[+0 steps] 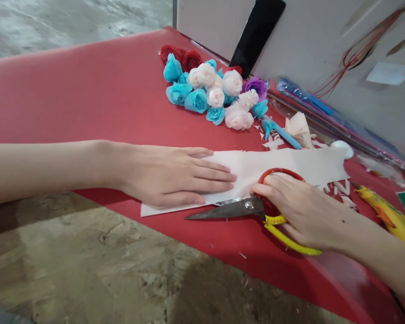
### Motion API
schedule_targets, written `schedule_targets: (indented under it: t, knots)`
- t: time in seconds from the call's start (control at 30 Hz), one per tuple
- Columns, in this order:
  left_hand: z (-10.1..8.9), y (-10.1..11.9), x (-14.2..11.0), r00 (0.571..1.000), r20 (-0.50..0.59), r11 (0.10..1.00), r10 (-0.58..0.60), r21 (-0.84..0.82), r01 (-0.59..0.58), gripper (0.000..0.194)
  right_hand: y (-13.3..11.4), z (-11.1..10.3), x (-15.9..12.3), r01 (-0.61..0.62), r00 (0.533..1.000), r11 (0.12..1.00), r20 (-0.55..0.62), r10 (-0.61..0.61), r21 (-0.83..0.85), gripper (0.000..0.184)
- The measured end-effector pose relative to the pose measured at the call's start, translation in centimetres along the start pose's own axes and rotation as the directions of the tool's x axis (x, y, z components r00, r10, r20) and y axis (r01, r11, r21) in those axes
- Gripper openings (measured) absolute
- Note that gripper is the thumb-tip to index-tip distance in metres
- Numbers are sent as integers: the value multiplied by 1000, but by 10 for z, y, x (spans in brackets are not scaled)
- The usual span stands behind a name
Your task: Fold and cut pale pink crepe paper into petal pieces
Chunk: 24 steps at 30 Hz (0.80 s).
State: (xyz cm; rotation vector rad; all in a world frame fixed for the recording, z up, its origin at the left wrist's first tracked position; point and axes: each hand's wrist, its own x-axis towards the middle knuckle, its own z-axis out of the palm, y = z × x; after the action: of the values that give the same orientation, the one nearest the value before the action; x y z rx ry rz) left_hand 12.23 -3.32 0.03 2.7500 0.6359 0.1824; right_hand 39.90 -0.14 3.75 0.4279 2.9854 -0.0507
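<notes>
A long strip of white crepe-like paper (283,162) lies across the red table covering. My left hand (175,175) rests flat on its left part, fingers stretched out toward the right. My right hand (293,207) is closed round the handles of a pair of scissors (236,209), one handle loop red and the other yellow. The blades point left along the paper's near edge and are slightly apart, with part of one blade at the paper. Some of my right fingers are hidden behind the handles.
Blue, white, red and purple paper flowers (216,96) are heaped at the back. Paper scraps (342,189) lie near the strip's right end. A yellow glue gun (386,213) is at the right. Plastic-wrapped rolls (337,121) line the wall; a black panel (258,36) leans there.
</notes>
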Motion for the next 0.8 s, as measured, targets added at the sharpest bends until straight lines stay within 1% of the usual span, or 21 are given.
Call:
schedule_targets:
  t: [0.17, 0.37, 0.5, 0.67, 0.8]
  knots:
    - [-2, 1, 0, 1000, 0, 999, -26, -39, 26, 46, 1, 0, 6, 48, 999, 999, -14, -48, 17, 38]
    - [-2, 1, 1, 998, 29, 996, -52, -75, 54, 46, 4, 3, 6, 101, 993, 992, -59, -106, -74, 33]
    - [-2, 1, 1, 998, 11, 993, -68, -94, 69, 46, 7, 4, 4, 107, 991, 991, -73, -113, -79, 28]
    - [-2, 0, 0, 998, -23, 993, -59, -100, 56, 46, 8, 1, 3, 126, 988, 987, -78, -135, -102, 28]
    - [-2, 0, 0, 998, 8, 994, -68, -88, 69, 46, 9, 0, 0, 121, 988, 984, -80, -132, -131, 30]
